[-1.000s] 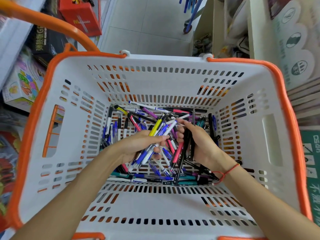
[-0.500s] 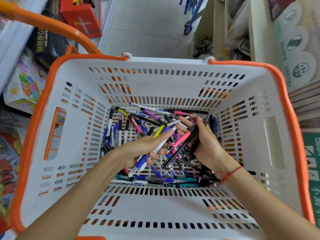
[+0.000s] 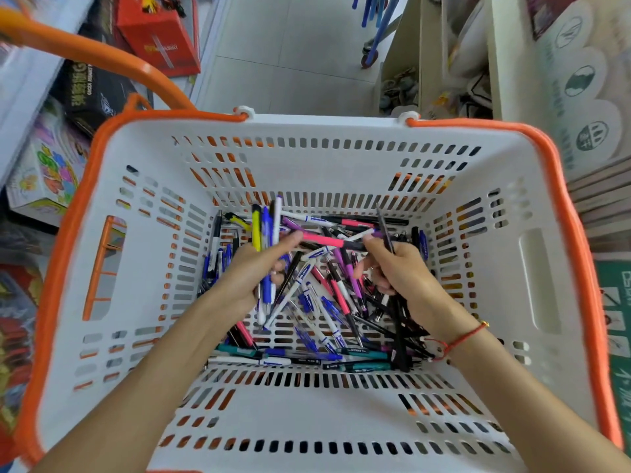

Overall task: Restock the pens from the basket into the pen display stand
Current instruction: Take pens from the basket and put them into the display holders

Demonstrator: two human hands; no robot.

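- Two bare forearms reach down over the near wall of the white basket [image 3: 307, 414], both hands deep inside it, right over the pile on its floor.
- Right hand [image 3: 401, 278], a red string bracelet [image 3: 461, 339] at its wrist, sits toward the basket's right wall, fingers curled round a bunch of dark pens [image 3: 397, 329]. Their long axes run roughly near-to-far, lower ends down at the basket's near edge, one thin black tip poking up past the fingers toward the far wall. I can't count that bunch; they overlap.
- Left hand [image 3: 252, 271], toward the basket's left wall, grips a fistful of blue, white and yellow pens [image 3: 264, 230]. They stand nearly upright, tips aimed at the far wall, butts showing below the palm. About five or so, no clean count.
- Between the two hands a pink pen [image 3: 322, 240] lies crosswise, left-to-right; the left fingertips touch one end and the right hand meets the other.
- Beneath them, the loose pens [image 3: 324, 315] cover the basket floor, dozens, pointing every which way: blue-and-white, pink, purple, teal, black.
- Orange rim all round the basket; one orange handle [image 3: 102, 59] arcs up beyond its far-left corner.
- Beyond the far wall, one red box [image 3: 160, 32] sits on the pale tiled floor.
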